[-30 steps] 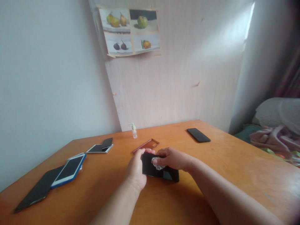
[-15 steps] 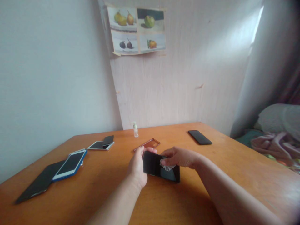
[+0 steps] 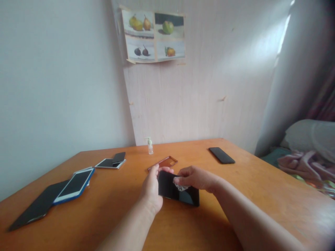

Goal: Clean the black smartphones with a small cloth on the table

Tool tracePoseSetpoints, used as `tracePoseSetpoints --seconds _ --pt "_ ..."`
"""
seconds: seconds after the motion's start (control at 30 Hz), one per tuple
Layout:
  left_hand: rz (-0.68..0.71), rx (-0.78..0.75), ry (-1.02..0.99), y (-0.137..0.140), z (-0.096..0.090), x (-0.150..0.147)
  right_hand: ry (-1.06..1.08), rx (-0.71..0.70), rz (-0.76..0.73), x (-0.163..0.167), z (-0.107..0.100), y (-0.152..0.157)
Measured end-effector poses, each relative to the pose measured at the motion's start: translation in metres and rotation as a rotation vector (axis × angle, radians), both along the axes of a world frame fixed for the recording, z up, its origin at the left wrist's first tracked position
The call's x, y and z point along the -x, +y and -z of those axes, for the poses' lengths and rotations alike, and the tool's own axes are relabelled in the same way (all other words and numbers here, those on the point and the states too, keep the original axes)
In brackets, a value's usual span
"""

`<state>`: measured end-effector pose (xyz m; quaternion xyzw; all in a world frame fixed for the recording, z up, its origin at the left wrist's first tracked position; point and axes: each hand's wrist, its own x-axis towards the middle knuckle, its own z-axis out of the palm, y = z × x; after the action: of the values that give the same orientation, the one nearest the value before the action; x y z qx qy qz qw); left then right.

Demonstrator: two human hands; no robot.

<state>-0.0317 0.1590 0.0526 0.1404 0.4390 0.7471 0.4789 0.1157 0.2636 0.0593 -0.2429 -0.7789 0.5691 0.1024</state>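
Observation:
My left hand [image 3: 153,188] grips the left end of a black smartphone [image 3: 167,185], which is tilted with its dark glossy face toward me. Pinched in my right hand [image 3: 195,178] is a crumpled whitish wipe or tissue [image 3: 180,186], pressed against the phone's face. Just beyond my left fingertips lies a reddish-brown phone case [image 3: 165,162], flat on the table. Behind it stands a small clear pump bottle [image 3: 150,146] with a pale top.
On the wooden table's [image 3: 117,216] left side, a white-and-blue tablet [image 3: 74,185] overlaps a dark flat device [image 3: 39,205]. Farther back, a small dark phone [image 3: 119,157] rests on a white tablet [image 3: 104,163]. Another black phone [image 3: 222,155] lies at the back right.
My right hand has slid the wipe a little to the left across the phone's face. My left hand keeps its hold on the phone. The whole view has shifted slightly.

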Motion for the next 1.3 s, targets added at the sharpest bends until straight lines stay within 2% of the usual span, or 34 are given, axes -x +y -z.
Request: tracePoseSetpoints --seconds 0.07,0.23,0.43,0.6,0.8,0.97,1.17,1.3 --pt "0.002 -0.015 -0.007 0.0 0.0 0.0 0.001 -0.052 0.057 0.003 0.003 -0.001" --pt "0.006 0.007 -0.001 0.0 0.001 0.0 0.035 0.063 -0.112 -0.003 0.001 0.004" --pt "0.035 -0.006 0.01 0.0 0.003 0.001 -0.023 -0.1 0.056 0.002 0.003 0.002" --pt "0.025 0.022 0.009 0.0 0.001 0.001 0.029 0.051 -0.135 -0.005 0.0 0.006" --pt "0.047 0.014 -0.001 0.0 0.002 0.001 0.005 -0.039 0.02 0.0 0.002 0.002" --pt "0.033 0.014 -0.011 0.0 0.001 0.002 -0.013 0.052 -0.137 -0.009 -0.004 0.006" --pt "0.034 0.005 -0.004 0.001 0.002 0.003 -0.009 -0.038 0.0 -0.003 0.002 0.006" --pt "0.039 -0.003 0.002 0.003 0.005 0.006 -0.07 -0.043 -0.108 -0.012 -0.001 0.011"
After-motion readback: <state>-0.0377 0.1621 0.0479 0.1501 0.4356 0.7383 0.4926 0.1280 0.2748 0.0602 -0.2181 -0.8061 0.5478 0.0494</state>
